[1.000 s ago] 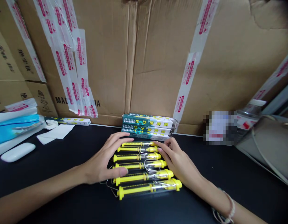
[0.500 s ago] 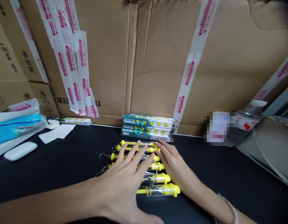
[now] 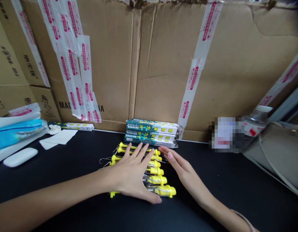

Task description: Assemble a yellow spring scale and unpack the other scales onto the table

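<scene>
Several clear tube spring scales point(image 3: 156, 171) with yellow end caps and metal hooks lie side by side in a row on the black table. My left hand point(image 3: 129, 177) is spread across their middles, palm down, fingers pointing away and thumb along the nearest one, so much of the row is hidden. Beside the right ends of the row is my right hand point(image 3: 184, 170), its fingers stretched out and the tips close to the far scales' caps; contact is hard to make out.
Behind the row, green and white printed boxes point(image 3: 151, 130) are stacked against a taped cardboard wall point(image 3: 112, 64). A white oval object point(image 3: 20, 157), paper pieces point(image 3: 57, 139) and a blue packet point(image 3: 18, 129) lie left. A plastic bottle point(image 3: 256, 124) and grey bag point(image 3: 276, 154) stand right.
The spring scales have shifted left and lie closer together. My left hand has moved its thumb up onto the near side of the row; my right hand's fingertips have come left along the far ends.
</scene>
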`<state>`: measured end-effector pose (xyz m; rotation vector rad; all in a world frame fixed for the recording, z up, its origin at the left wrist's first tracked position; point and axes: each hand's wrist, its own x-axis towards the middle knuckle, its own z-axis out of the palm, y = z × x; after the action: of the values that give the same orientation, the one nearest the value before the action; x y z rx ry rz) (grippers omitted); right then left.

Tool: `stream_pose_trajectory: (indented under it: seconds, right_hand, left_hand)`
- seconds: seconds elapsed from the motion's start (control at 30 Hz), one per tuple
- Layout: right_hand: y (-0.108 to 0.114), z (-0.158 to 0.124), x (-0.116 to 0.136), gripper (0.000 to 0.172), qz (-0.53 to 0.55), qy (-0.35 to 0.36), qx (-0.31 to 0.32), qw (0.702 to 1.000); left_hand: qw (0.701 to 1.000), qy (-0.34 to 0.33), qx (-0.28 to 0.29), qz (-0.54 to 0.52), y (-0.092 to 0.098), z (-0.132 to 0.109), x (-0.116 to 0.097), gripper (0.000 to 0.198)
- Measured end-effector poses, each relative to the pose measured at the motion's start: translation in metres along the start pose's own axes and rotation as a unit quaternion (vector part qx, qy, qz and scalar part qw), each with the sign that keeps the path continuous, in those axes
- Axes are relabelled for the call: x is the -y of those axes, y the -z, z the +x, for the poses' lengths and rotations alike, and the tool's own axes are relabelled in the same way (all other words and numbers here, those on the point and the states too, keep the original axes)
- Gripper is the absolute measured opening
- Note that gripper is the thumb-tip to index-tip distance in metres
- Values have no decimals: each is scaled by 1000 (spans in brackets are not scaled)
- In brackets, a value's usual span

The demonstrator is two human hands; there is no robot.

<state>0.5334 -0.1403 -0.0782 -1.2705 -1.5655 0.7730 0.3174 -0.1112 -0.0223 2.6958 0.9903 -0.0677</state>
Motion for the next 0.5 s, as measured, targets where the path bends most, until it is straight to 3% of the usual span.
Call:
stream_pose_trajectory:
  seconds: [0.23, 0.37, 0.5]
  right_hand:
    - [-2, -7, 16, 44, -25, 33, 10, 999]
    - [-2, -14, 25, 30, -120, 143, 17, 982]
    - [-5, -23, 36, 24, -170, 249, 112, 947]
  left_hand:
    - [1000, 2, -30, -7, 0, -11, 11, 127]
    - [1000, 3, -27, 10, 2, -18, 20, 125]
    - [999, 9, -22, 28, 7, -26, 31, 121]
